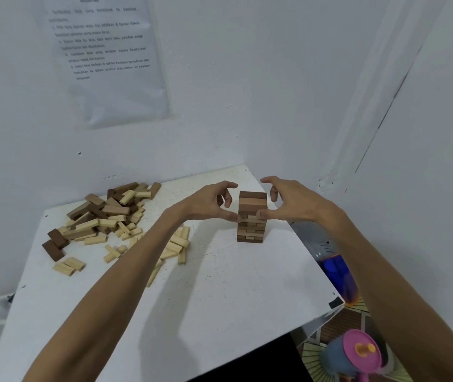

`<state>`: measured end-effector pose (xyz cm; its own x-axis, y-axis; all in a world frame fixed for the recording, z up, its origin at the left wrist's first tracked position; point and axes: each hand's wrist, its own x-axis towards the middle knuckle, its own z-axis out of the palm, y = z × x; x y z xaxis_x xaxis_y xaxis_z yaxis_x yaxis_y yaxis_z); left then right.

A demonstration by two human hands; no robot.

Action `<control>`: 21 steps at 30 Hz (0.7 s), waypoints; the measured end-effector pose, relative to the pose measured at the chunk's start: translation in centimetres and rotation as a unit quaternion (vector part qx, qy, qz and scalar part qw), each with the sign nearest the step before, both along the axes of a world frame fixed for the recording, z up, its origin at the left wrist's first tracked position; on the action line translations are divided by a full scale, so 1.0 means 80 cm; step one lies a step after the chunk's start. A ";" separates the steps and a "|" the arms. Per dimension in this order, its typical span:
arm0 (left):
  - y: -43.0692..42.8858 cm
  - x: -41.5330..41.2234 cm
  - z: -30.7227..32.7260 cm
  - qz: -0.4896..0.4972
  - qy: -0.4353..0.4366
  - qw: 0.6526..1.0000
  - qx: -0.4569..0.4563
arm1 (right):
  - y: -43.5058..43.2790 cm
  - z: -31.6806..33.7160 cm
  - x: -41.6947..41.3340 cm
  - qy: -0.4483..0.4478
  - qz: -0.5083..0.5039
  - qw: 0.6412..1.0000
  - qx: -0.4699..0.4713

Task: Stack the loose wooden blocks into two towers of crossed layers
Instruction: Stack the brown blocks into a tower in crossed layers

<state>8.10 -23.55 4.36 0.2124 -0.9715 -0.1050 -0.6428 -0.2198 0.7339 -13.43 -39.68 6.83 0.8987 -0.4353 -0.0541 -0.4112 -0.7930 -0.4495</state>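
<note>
Wooden blocks (pixel 69 267): one tower (pixel 252 202) and a loose pile (pixel 109 216), both on the white bench (pixel 219 285).
Arms: two bare forearms reach forward from the near edge, the left crossing the pile's near fringe.
Left hand (pixel 211 201): just left of the tower, palm turned toward it, fingers arched.
Right hand (pixel 294 201): just right of the tower, mirroring the left.
Grip: each thumb tip presses the tower's side about halfway up. The arched fingers stand off the upper layers, so each grip is loose and clasps nothing.
Tower: upright between the hands, right of the bench's middle, crossed layers of dark and pale wood.
Pile: on the far left of the bench, well apart from the tower, blocks at all angles.
Printed sheet (pixel 109 59): on the wall above the pile, text too blurred to read.
</note>
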 end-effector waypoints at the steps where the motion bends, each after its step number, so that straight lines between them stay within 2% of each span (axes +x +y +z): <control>1: 0.004 0.000 0.004 0.002 -0.002 1.000 -0.003 | 0.003 0.003 0.000 -0.009 -0.001 1.000 -0.013; 10: 0.061 -0.003 0.036 0.019 -0.014 0.999 -0.040 | 0.061 0.023 0.021 -0.069 0.039 0.991 -0.103; 16: 0.131 0.006 0.034 0.038 -0.041 0.998 -0.019 | 0.112 0.023 0.046 -0.070 0.098 0.987 -0.104; 21: 0.196 0.017 0.026 0.082 -0.025 0.996 -0.005 | 0.155 0.015 0.065 -0.054 0.139 0.984 -0.095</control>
<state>9.49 -7.85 6.42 0.3738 -0.9240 -0.0801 -0.6340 -0.3176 0.7051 -8.26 -27.30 8.06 0.9806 -0.1640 0.1075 -0.1234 -0.9421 -0.3118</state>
